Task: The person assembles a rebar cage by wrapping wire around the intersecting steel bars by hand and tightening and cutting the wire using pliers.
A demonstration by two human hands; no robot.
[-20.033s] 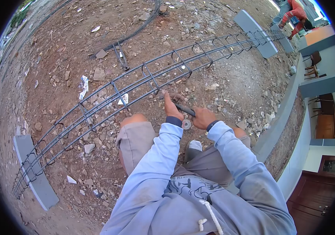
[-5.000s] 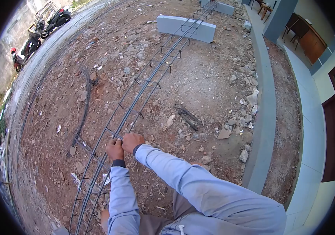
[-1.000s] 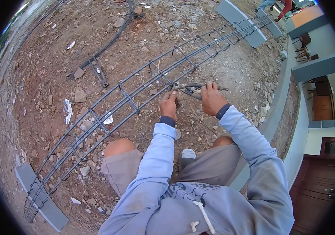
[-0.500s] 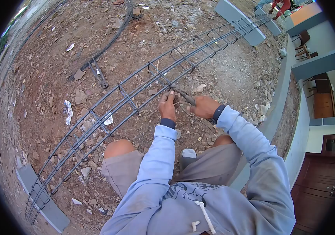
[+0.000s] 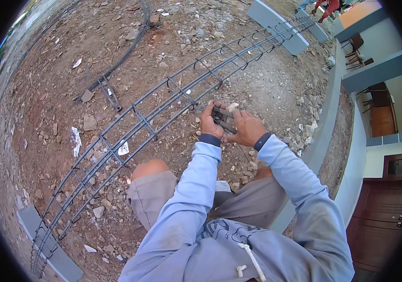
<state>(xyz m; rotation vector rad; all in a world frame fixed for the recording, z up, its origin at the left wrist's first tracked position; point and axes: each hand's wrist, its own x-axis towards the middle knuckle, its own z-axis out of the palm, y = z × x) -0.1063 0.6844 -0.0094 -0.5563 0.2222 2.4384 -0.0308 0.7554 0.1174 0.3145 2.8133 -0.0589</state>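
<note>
A long rebar cage [image 5: 182,91] of thin steel bars and square stirrups runs diagonally in front of me. My left hand [image 5: 210,126] is closed around the forward part of dark metal pincers [image 5: 223,113], beside the cage's near bar. The jaws point toward a stirrup joint there; whether they touch it I cannot tell. My right hand [image 5: 249,128] grips the rear of the pincers, with the two handles spread apart. Fingers of both hands partly cover the tool, and no tie wire can be made out in them.
Grey blocks support the cage at the lower left [image 5: 50,246] and upper right [image 5: 276,27]. A bundle of dark rods [image 5: 140,44] and a hinged metal tool [image 5: 110,94] lie on rubble ground. Another person [image 5: 329,8] is at the far end. A low wall [image 5: 325,141] runs right.
My left hand has gone from pinching at the joint to wrapping around the pincers. The pincers' handles have spread, and my right hand has shifted its grip. The view has shifted slightly.
</note>
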